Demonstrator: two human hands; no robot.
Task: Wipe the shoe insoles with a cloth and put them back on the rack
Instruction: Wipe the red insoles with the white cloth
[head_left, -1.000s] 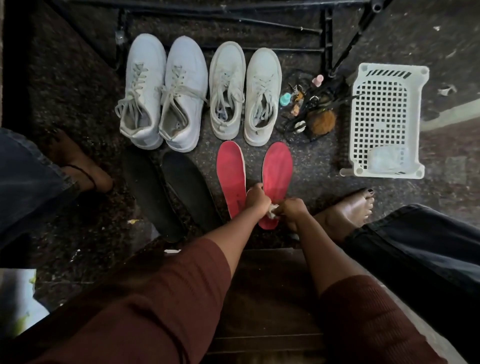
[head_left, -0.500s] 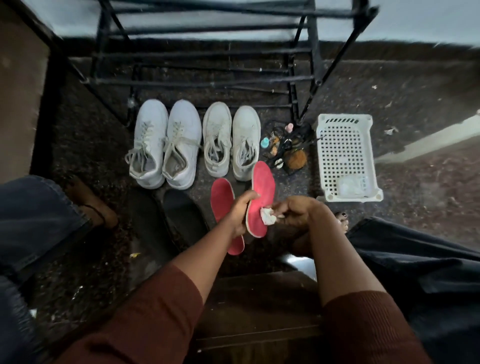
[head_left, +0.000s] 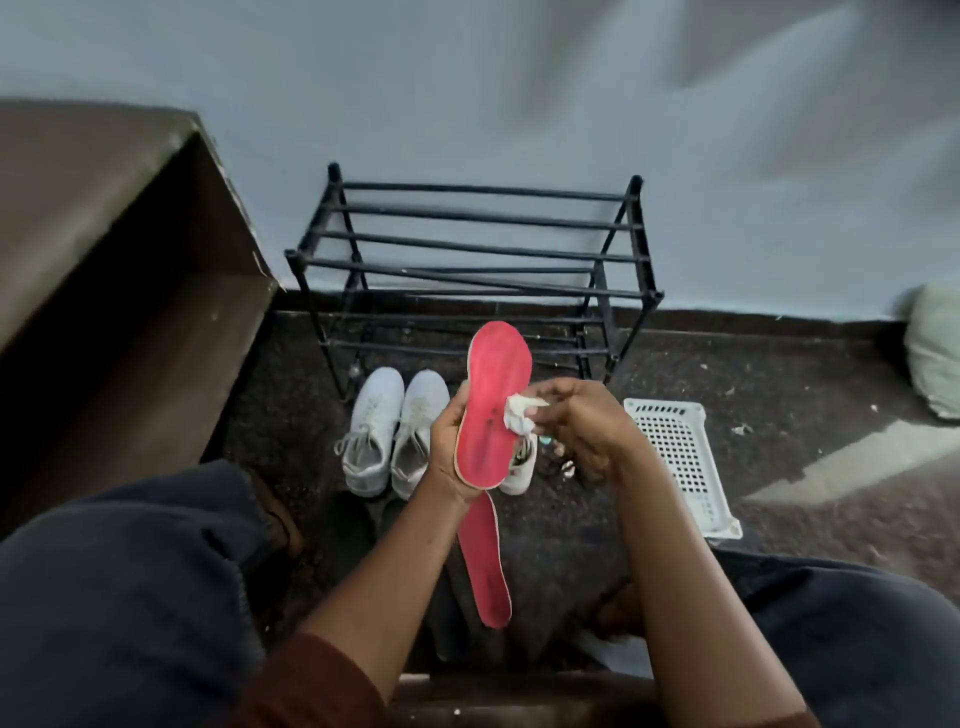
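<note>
Hands: left (head_left: 442, 453) grips red insole (head_left: 493, 395), right (head_left: 584, 422) pinches cloth (head_left: 519, 419); dark floor (head_left: 779, 395), maybe gritty; pale wall (head_left: 519, 104).

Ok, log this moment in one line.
step: wiping | left hand: grips red insole | right hand: pinches white cloth on it | second red insole: floor | shoe rack: no insoles

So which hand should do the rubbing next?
The right hand: it pinches the crumpled white cloth against the flat red shoe insole. The left hand is busy gripping that insole by its edge, holding it up.
</note>
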